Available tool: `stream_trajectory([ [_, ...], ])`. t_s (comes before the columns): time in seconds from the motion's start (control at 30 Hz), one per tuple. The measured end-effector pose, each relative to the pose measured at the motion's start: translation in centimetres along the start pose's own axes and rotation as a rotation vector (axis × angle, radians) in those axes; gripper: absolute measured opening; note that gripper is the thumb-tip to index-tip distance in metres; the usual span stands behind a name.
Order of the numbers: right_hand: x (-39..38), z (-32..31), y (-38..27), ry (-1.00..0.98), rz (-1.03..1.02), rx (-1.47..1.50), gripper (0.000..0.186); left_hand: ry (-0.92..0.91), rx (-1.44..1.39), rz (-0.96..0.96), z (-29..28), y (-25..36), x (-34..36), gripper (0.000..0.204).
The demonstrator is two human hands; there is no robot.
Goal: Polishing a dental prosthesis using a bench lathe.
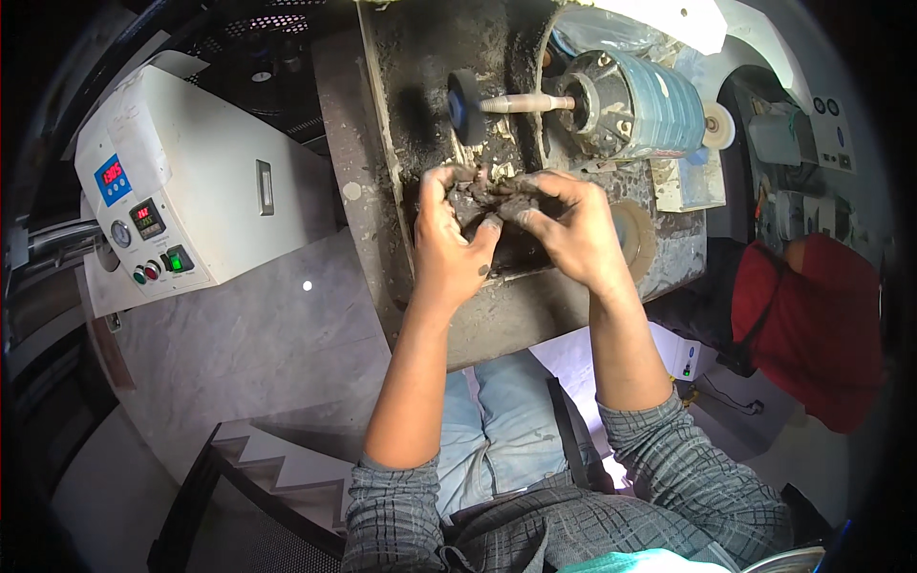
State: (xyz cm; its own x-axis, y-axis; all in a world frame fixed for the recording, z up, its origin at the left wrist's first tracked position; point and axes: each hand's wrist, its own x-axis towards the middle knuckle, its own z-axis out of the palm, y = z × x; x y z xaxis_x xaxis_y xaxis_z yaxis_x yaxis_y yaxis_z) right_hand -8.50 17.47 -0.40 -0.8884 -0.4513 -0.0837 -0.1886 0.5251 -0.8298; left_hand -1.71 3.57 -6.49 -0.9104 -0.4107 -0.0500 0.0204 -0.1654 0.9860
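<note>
Over the dirty box of a polishing bench, my left hand [449, 241] and my right hand [585, 229] are close together. Their fingers are smeared with black grime and closed around a dark, lumpy, irregular piece [497, 201]. What kind of thing it is cannot be made out, since fingers and grime hide much of it. Just beyond the fingers is a black wheel with a blue hub [464, 105], near the tip of a tapered spindle [523, 103]. That spindle comes out of a blue-green ribbed motor [650, 103].
A white cabinet [220, 181] with displays and buttons stands at left. The bench's grimy front edge [516, 306] runs above my knees. A white round wheel [718, 125] sits on the motor's right end. At right is another person in a red garment [807, 325].
</note>
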Motion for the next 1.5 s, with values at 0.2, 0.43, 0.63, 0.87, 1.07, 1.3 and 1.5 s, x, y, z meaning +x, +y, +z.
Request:
stream_trajectory([
  [0.2,1.1,-1.5,-0.3,-0.053,0.020,-0.019,0.030,-0.129,-0.188,-0.181,-1.8,-0.7,1.0,0.046],
  [0.43,1.5,-1.6,-0.1,0.226,0.016,-0.039,0.024,-0.004,-0.092,-0.106,-0.9,-1.2,1.1,0.045],
  [0.63,-0.5,0.0,-3.0,0.089,0.033,0.552,0.040,0.045,0.009,-0.025,-0.2,-0.8,1.1,0.041],
  [0.87,0.8,1.3,-2.2,0.026,-0.053,0.028,0.050,-0.115,0.263,0.172,0.1,-1.6,0.4,0.046],
  [1.07,1.6,-0.9,-3.0,0.214,-0.240,-0.116,0.043,0.094,-0.179,-0.004,0.6,-1.7,1.5,0.036],
  [1.3,4.4,1.1,-1.8,0.205,-0.087,-0.220,0.021,0.261,-0.210,0.034,1.0,-1.7,4.1,0.032],
  [1.5,4.9,3.4,0.3,0.344,-0.064,-0.155,0.026,0.286,-0.162,0.078,0.9,-0.6,5.9,0.027],
])
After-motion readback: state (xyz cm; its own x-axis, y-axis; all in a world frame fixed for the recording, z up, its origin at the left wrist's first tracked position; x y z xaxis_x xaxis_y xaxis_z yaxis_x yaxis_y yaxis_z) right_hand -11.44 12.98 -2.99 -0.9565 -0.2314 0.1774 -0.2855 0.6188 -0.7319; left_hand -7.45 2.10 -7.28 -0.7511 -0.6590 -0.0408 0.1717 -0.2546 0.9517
